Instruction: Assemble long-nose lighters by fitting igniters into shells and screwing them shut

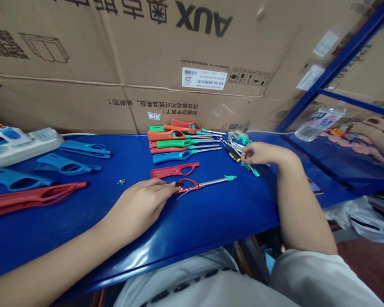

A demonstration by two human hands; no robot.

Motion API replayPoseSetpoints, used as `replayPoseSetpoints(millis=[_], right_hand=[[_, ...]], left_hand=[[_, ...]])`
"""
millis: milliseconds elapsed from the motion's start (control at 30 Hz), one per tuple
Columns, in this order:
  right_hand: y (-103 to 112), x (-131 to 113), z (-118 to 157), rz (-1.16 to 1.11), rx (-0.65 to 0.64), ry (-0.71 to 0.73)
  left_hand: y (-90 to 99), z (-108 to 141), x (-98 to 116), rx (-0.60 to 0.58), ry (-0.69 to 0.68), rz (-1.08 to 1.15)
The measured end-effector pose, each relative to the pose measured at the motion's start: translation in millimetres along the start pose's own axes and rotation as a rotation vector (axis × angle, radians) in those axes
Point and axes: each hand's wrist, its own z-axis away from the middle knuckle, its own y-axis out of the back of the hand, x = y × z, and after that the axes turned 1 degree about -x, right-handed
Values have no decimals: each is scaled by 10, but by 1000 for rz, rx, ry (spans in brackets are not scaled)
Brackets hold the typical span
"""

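Observation:
My left hand (145, 199) rests on the table, fingers closed on the handle of an opened red gas lighter (188, 185). Its metal tube (213, 181) points right and ends in a green tip. Just behind lies a loose red handle half (174, 170). At the right, my right hand (259, 153) is closed in a pinch over a pile of small metal and green parts (240, 138); what its fingertips hold, if anything, is too small to make out. A black-and-yellow screwdriver (232, 154) lies beside those fingers.
Several lighters with metal tubes, among them a blue one (174, 157), lie in a row at the back. Blue handle shells (65, 164), a red shell (35, 198), small screws (120, 181) and a white power strip (25, 149) are leftward. A bottle (320, 121) and another person's hands (371, 128) are rightward.

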Motion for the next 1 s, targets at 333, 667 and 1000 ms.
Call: replayPoseSetpoints(millis=[333,667,1000], right_hand=[[23,-13,48,24,14,11],[-1,-41,3,56,-2,-40],[-4,-16,-8,70,-4,-65]], left_hand=[[-17,15,-25,-10,-6,1],[1,-10,-14,-48,16,31],[9,-7,-14,-66,22,24]])
